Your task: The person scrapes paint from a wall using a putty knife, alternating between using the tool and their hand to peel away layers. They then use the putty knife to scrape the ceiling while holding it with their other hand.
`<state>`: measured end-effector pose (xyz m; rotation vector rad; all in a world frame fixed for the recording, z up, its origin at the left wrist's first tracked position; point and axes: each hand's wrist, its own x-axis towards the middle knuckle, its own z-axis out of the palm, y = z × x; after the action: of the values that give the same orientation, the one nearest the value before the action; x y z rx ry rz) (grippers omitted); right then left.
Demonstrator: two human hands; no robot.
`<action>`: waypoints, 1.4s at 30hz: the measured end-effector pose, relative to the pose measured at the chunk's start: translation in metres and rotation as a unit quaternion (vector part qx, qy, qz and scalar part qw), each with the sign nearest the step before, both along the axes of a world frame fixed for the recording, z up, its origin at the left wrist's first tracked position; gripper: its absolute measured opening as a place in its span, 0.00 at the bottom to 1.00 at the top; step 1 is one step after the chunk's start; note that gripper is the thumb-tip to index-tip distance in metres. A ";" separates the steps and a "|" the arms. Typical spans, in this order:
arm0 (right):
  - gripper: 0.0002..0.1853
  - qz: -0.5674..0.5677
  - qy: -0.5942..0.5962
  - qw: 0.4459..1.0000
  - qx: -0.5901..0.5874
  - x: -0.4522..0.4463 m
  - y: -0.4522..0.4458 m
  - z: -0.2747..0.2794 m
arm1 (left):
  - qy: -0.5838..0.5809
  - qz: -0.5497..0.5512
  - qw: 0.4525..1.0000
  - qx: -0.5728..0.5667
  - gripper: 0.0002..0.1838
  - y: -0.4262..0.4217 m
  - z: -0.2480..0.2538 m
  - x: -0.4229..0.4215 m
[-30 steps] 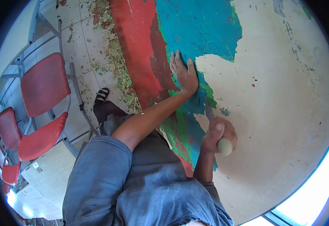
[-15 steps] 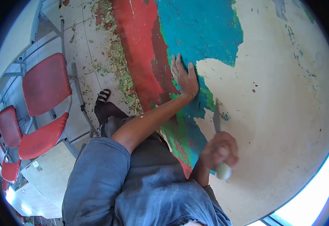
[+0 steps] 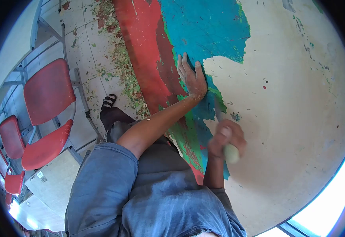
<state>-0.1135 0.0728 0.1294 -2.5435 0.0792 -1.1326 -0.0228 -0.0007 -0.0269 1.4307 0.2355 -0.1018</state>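
My left hand [image 3: 194, 81] lies flat with fingers spread on the blue paint [image 3: 204, 31] of a broad wall-like surface. To its lower right, my right hand [image 3: 227, 136] is closed around the pale rounded handle [image 3: 231, 153] of a paint scraper. Its thin metal blade [image 3: 218, 110] points up toward a loose green-edged flap of paint [image 3: 218, 98] and meets the paint edge there. Motion blurs the right hand and the scraper. Bare cream surface [image 3: 283, 130] spreads to the right of the ragged paint edge, while red paint [image 3: 137, 47] covers the left side.
Paint chips [image 3: 123, 67] litter the tiled floor [image 3: 95, 47] along the foot of the painted surface. My sandalled foot [image 3: 109, 100] stands beside them. Red chairs [image 3: 48, 91] and a pale table [image 3: 14, 43] are at the left. Bright light [image 3: 326, 197] shows at lower right.
My right hand has shifted up and slightly left with the scraper, bringing its blade to the paint edge. My left hand stays flat on the blue paint; the view has tilted slightly.
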 end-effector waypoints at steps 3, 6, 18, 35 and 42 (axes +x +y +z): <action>0.05 0.013 -0.014 1.000 -0.013 -0.001 -0.004 -0.001 | -0.004 0.009 1.000 -0.002 0.28 -0.003 0.002 0.009; 0.04 -0.001 -0.063 0.998 0.000 0.006 -0.011 -0.010 | 0.003 0.002 1.000 0.005 0.28 0.001 0.000 0.000; 0.08 0.074 -0.052 0.995 0.037 -0.010 -0.001 0.023 | 0.008 -0.002 1.000 0.001 0.28 -0.001 -0.002 0.000; 0.07 0.066 -0.113 0.986 0.101 -0.029 0.005 0.017 | 0.011 0.006 1.000 -0.004 0.28 -0.002 0.000 0.003; 0.14 -0.027 -0.006 0.999 0.033 -0.042 0.004 0.020 | 0.006 0.007 1.000 -0.006 0.27 -0.003 -0.001 0.004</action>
<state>-0.1551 0.0771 0.1496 -2.4900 0.1819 -1.1453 -0.0188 -0.0038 -0.0279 1.4170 0.2555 -0.1004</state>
